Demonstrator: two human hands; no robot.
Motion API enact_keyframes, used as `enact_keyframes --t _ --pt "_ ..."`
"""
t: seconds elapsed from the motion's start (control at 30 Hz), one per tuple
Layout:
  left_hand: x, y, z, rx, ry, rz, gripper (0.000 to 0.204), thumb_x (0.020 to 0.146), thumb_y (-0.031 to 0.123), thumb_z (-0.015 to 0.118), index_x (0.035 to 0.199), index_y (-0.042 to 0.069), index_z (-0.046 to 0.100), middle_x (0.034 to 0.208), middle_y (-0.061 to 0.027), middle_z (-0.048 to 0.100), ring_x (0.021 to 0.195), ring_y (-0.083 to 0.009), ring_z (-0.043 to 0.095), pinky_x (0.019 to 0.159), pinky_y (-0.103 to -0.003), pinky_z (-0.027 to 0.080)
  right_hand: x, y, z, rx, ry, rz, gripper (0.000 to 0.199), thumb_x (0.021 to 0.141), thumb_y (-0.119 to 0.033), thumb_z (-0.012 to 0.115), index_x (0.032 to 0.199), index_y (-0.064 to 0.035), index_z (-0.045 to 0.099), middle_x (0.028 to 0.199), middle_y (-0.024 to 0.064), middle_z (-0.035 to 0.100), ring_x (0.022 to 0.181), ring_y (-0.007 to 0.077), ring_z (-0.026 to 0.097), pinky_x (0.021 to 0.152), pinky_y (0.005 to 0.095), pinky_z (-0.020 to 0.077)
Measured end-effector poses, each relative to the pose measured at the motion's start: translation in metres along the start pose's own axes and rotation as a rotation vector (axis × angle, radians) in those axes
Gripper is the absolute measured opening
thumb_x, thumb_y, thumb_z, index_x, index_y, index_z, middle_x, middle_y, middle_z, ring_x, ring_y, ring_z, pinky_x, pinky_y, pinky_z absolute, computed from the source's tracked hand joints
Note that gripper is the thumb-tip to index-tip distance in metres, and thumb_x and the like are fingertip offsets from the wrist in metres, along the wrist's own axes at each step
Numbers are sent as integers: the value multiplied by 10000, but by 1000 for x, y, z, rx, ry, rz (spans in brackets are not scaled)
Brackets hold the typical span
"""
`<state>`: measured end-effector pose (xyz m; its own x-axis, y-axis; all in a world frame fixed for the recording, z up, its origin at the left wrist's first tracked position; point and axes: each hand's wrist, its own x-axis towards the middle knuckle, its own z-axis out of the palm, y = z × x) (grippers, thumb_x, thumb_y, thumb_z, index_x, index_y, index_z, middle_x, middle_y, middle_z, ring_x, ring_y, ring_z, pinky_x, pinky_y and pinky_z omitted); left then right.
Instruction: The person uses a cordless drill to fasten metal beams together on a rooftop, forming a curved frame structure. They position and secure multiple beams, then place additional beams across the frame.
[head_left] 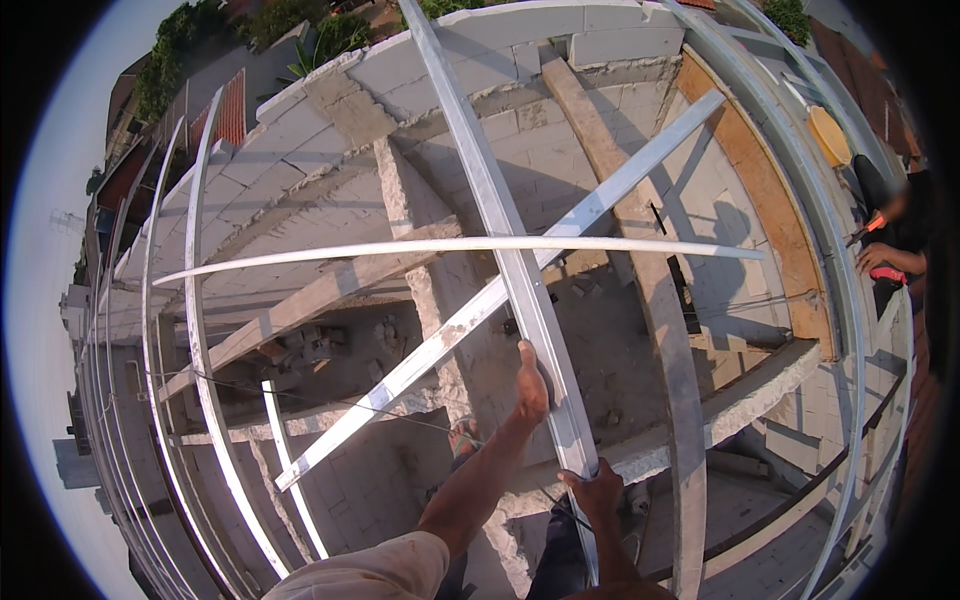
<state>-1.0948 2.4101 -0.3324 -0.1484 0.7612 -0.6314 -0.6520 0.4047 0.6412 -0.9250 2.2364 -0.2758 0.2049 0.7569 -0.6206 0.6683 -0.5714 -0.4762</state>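
Both hands gripping the metal rail [530,290]: left hand [531,385] pinching its edge, right hand [597,490] clamped just below.

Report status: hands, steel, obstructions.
Left hand and right hand grip long grey steel channel. Thin crossing batten overlaps it. Co-worker's hands far right.

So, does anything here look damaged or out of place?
Nothing is clearly broken. The left hand and right hand hold a long metal channel; loose rubble lies below the block wall.
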Motion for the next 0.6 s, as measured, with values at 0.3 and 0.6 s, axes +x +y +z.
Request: enact_keyframes --t 0.3,0.6 --pt "3 6 5 -110 43 -94 697 1074 637 340 1331 41 594 1133 -87 683 973 -213 648 889 -340 537 -7 -9 3 -30 78 18 679 606 -504 935 995 -6 687 931 248 720 906 464 695 828 550 544" --pt "9 0 -5 -98 65 -154 713 1051 671 375 1355 60 581 1155 -69 664 1003 -207 621 922 -342 516 -13 -8 17 -158 272 -84 638 586 -460 961 973 -50 662 780 204 723 755 444 720 696 520 571"
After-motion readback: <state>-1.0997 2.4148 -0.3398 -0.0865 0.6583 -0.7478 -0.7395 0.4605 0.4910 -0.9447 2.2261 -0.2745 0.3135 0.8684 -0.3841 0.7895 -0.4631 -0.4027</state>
